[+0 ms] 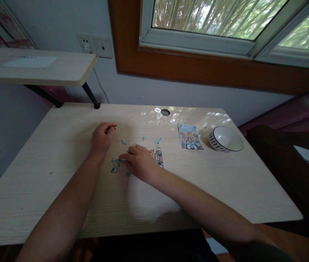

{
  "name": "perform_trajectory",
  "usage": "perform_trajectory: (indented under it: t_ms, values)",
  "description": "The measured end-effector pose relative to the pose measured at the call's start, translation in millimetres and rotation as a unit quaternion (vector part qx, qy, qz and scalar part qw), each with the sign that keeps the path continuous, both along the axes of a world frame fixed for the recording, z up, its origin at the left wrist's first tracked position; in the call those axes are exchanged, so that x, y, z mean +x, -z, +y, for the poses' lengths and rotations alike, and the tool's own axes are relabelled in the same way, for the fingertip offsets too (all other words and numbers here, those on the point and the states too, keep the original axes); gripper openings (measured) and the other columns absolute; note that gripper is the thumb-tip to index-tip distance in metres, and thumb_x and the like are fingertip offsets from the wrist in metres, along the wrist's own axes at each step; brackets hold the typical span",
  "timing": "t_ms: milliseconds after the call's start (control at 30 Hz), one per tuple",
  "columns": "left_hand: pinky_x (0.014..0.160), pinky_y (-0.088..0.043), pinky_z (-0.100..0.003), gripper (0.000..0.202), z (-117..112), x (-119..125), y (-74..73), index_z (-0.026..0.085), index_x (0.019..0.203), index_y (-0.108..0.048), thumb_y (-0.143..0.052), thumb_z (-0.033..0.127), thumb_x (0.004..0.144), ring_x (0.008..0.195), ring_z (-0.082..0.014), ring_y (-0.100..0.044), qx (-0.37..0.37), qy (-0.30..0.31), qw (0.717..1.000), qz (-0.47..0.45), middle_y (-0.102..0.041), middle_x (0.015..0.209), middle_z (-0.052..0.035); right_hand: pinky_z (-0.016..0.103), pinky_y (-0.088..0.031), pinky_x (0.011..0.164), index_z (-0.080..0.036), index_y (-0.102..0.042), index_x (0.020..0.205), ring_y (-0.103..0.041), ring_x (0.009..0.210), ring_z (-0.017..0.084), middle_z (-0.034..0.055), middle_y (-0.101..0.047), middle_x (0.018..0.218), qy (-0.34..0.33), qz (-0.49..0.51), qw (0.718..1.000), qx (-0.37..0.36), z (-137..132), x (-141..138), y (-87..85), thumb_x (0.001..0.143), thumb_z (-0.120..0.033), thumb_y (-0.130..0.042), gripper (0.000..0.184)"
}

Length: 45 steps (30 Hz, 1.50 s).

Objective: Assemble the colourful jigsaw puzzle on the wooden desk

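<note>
A small pile of loose jigsaw puzzle pieces (115, 165) lies on the light wooden desk. My right hand (140, 162) reaches over the right edge of this pile, its index finger stretched out to the pieces and the thumb apart below. Partly behind that hand is a joined section of jigsaw puzzle (159, 157); its left part is hidden. Farther back on the left, my left hand (102, 137) rests on the desk with curled fingers. Whatever lies between those fingertips is too small to make out. A few single pieces (124, 142) are scattered between and beyond the hands.
A printed picture sheet (190, 137) lies right of the puzzle, beside a white bowl with dark stripes (227, 139). A raised shelf (69, 69) on black legs stands at the back left. The desk (198, 189) has a round cable hole (165, 112) near its back edge.
</note>
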<state>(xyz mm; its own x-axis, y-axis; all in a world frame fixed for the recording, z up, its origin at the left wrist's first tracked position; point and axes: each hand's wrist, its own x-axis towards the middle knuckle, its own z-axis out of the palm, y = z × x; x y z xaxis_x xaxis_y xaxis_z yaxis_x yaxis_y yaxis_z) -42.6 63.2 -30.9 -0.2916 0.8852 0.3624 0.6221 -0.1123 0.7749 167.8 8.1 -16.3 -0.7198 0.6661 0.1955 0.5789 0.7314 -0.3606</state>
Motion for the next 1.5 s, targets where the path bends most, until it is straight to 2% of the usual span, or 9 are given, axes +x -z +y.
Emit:
perform_trajectory:
  t_ms: [267,533,767,1300,1500]
  values:
    - [0.088,-0.054,-0.032,0.027,-0.3,0.3,-0.3,0.020,0.098,-0.077,-0.052,0.028,0.091,0.096,-0.0209,-0.068,0.013,0.014,1.000,0.007,-0.074,0.098,-0.0057,0.037,-0.045,0.088,-0.025,-0.076,0.111,-0.055,0.099,0.024,0.0065,-0.066,0.101,0.026,-0.006,1.000,0.003,-7.2,-4.1,-5.9,0.099,-0.036,-0.066,0.019]
    - [0.092,-0.054,-0.034,0.027,1.7,-3.5,6.2,0.021,0.100,-0.077,-0.054,0.031,0.091,0.098,-0.0217,-0.069,-0.005,0.010,1.000,0.005,-0.075,0.102,-0.0057,0.040,-0.046,0.084,-0.020,-0.071,0.098,-0.054,0.100,0.026,0.0097,-0.064,0.103,0.069,-0.053,0.996,0.023,-22.6,-17.4,-10.5,0.100,-0.015,-0.057,0.015]
    - [0.091,-0.053,-0.034,0.026,2.3,-2.8,3.3,0.021,0.099,-0.078,-0.055,0.030,0.090,0.095,-0.0213,-0.069,-0.005,0.012,1.000,-0.001,-0.075,0.099,-0.0051,0.042,-0.046,0.085,-0.018,-0.068,0.106,-0.053,0.102,0.027,0.0109,-0.062,0.108,0.096,-0.058,0.994,0.000,-30.9,-22.0,-13.0,0.102,-0.014,-0.052,0.016]
    - [0.093,-0.052,-0.033,0.027,2.9,-3.7,5.7,0.020,0.102,-0.078,-0.055,0.029,0.090,0.094,-0.0208,-0.069,-0.003,0.025,1.000,0.009,-0.075,0.099,-0.0049,0.041,-0.046,0.092,-0.016,-0.066,0.113,-0.051,0.104,0.025,0.0114,-0.061,0.118,0.085,-0.030,0.996,-0.011,-32.3,-17.8,-8.5,0.102,-0.010,-0.051,0.020]
    - [0.092,-0.053,-0.034,0.029,4.8,-4.8,8.3,0.020,0.104,-0.077,-0.054,0.031,0.091,0.096,-0.0212,-0.069,-0.008,0.028,0.999,0.013,-0.076,0.100,-0.0052,0.041,-0.045,0.093,-0.018,-0.066,0.110,-0.050,0.104,0.026,0.0092,-0.064,0.114,0.062,-0.007,0.998,0.010,-30.6,-15.7,-1.5,0.101,-0.009,-0.052,0.019]
